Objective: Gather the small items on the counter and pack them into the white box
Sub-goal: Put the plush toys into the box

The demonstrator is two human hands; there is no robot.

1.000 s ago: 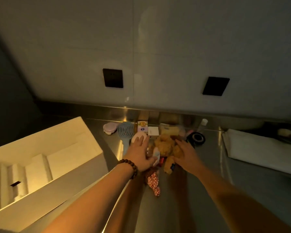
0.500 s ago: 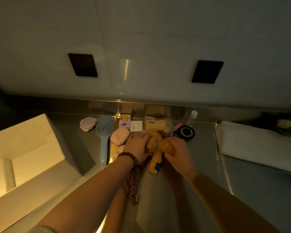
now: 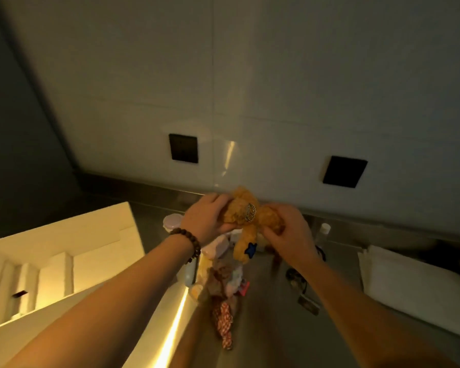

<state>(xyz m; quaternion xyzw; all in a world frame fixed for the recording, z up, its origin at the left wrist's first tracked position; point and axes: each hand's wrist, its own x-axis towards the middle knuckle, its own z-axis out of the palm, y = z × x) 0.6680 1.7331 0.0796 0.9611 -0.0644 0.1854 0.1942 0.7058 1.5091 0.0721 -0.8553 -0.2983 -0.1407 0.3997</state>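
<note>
A golden-brown plush toy with a blue star patch hangs above the steel counter, held from both sides. My left hand, with a bead bracelet at the wrist, grips its left part. My right hand grips its right part. The open white box stands to the left, below my left forearm. Under the toy lie several small items: a pink round case, a pale pink pad, a red checked cloth piece and a small clear bottle. Others are hidden behind my hands.
A folded white cloth lies at the right on the counter. A dark small object sits by my right forearm. The white wall behind carries two black square plates.
Both hands closed on the plush toy and lifted it off the counter. The camera tilted upward, so the counter items sit lower in view.
</note>
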